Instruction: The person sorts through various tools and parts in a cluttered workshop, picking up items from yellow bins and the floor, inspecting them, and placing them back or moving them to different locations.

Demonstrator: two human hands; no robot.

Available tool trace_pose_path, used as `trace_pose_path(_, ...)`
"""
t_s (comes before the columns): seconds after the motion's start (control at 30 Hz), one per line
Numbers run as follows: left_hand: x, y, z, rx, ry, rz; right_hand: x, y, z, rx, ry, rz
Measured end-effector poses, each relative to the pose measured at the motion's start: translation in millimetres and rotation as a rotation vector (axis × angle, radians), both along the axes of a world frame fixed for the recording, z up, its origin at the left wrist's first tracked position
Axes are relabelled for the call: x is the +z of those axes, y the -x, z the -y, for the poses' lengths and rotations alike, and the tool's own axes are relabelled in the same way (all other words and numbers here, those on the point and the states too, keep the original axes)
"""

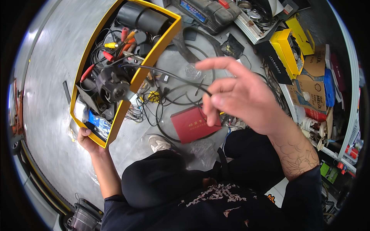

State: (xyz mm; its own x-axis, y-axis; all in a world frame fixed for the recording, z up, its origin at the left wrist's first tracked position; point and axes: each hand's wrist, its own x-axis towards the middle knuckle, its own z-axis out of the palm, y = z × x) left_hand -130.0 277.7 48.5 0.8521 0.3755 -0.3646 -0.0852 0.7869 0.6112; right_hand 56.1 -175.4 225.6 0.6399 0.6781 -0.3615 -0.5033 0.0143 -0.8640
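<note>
My left hand (89, 139) grips the near end of a yellow box (158, 47), which is tilted and full of loose parts. In it lie a black cylinder (141, 18), a black mechanical part with a round socket (115, 86), cables with red and yellow plugs (111, 45) and a blue-and-white plastic packet (99, 124). My right hand (237, 95) is raised right of the box and pinches a thin black cable (176, 75) between thumb and fingers. The cable runs from the hand back into the box.
On the grey floor lie a red box (192, 124), tangled wires (137, 111), a clear plastic bag (203, 151) and a black hose (180, 43). Right stand an opened yellow box (284, 52), cardboard boxes (309, 92) and a metal shelf edge (347, 127). A black moulded case (211, 14) lies beyond.
</note>
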Motion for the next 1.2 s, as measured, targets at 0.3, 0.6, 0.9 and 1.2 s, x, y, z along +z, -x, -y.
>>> trace_pose_path(0.3, -6.7, 57.0, -49.4, 0.057, 0.074, 0.067, -136.1, 31.1, 4.4, 0.404, 0.513, 0.703)
trace_pose_path(0.6, -107.9, 183.4, -72.9, 0.382, 0.106, -0.122, -167.1, -22.2, -64.0, 0.188, 0.164, -0.009)
trace_pose_path(0.9, -195.9, 297.2, 47.9, 0.488, 0.326, -0.321, -197.5, 36.1, -130.6, 0.807, 0.381, 0.522)
trace_pose_path(1.2, -298.7, 289.2, 90.2, 0.584, 0.514, -0.433, -241.3, 78.1, -156.8, 0.626, 0.277, 0.844)
